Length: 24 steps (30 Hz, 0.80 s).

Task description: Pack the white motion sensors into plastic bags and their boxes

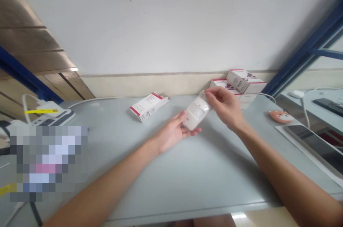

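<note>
Head view: right hand [225, 107] pinches the top end of a white PIR motion sensor [197, 111], thumb and fingers pressed together on the clear plastic bag [206, 100] around it. Left hand [174, 132] lies open beneath, palm up, fingers loosely spread, the sensor's lower end resting on them. Sensor held between both hands, above the grey surface [187, 184]. Likely a light, stiff plastic shell; bag probably slippery, so the body's sides look the better hold, lens best spared. Count: one sensor, one bag. Farther out, one white-and-red carton [148, 107] lies flat, well left of the hands. At least two stacked cartons [245, 81] stand just past the right hand, partly hidden. To the right: one orange fox-faced pad [281, 116], one tablet [313, 145].
</note>
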{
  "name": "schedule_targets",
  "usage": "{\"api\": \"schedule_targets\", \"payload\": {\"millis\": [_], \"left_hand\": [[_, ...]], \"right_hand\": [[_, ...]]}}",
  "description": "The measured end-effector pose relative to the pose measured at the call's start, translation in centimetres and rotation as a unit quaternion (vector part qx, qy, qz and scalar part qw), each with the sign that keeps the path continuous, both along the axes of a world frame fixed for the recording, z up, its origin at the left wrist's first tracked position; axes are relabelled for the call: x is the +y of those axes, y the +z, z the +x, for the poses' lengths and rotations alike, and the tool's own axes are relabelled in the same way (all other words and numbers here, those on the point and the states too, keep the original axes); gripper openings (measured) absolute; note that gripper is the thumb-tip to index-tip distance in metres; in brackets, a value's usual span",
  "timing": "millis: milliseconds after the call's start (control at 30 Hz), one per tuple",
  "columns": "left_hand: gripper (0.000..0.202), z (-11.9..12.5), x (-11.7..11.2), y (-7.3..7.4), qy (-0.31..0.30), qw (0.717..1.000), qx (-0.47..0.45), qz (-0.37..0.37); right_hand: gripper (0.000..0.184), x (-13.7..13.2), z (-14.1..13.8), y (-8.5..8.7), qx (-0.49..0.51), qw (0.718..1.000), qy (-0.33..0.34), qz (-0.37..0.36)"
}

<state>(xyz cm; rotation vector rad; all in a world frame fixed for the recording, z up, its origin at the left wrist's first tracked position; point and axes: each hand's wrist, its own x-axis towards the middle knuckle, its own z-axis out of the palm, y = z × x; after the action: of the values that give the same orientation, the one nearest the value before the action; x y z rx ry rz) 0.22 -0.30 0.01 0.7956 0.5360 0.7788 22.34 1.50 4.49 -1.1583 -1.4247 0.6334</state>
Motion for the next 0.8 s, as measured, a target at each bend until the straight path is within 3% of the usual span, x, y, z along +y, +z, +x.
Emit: {"api": "schedule_targets", "payload": {"millis": [267,433,600,800], "left_hand": [[0.051,0.1,0.2,0.5,0.019,0.998,-0.014,-0.061],[0.046,0.0,0.6,0.2,0.024,0.995,-0.026,-0.090],[0.044,0.0,0.7,0.0,0.036,0.993,-0.024,-0.107],[0.028,-0.5,0.4,0.4,0.064,0.996,-0.017,-0.066]], "right_hand": [[0.021,-0.7,-0.2,1.1,0.085,0.995,0.051,0.006],[0.023,-0.8,-0.2,1.6,0.130,0.990,0.045,0.011],[0.022,-0.3,0.5,1.7,0.187,0.978,0.095,-0.014],[0.025,0.5,2.9,2.8,0.254,0.963,0.075,0.048]]}}
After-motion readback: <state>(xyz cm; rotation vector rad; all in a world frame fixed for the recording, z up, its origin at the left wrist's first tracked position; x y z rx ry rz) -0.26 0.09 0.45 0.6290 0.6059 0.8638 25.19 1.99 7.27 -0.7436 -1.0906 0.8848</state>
